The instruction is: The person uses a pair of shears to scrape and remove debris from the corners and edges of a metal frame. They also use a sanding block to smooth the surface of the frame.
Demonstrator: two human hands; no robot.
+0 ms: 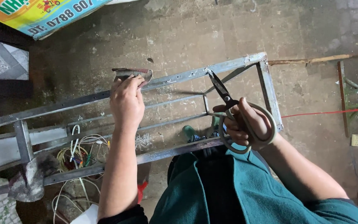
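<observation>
My left hand [126, 102] pinches a small bent metal scrap [132, 74] against the top rail of the grey metal frame [179, 77], centre of the frame. My right hand [245, 124], right of centre, grips large scissors [233, 108], blades nearly closed, tips touching that rail.

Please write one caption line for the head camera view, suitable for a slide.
Left hand presses a small flat piece on a metal frame; right hand holds large scissors over it.
</observation>
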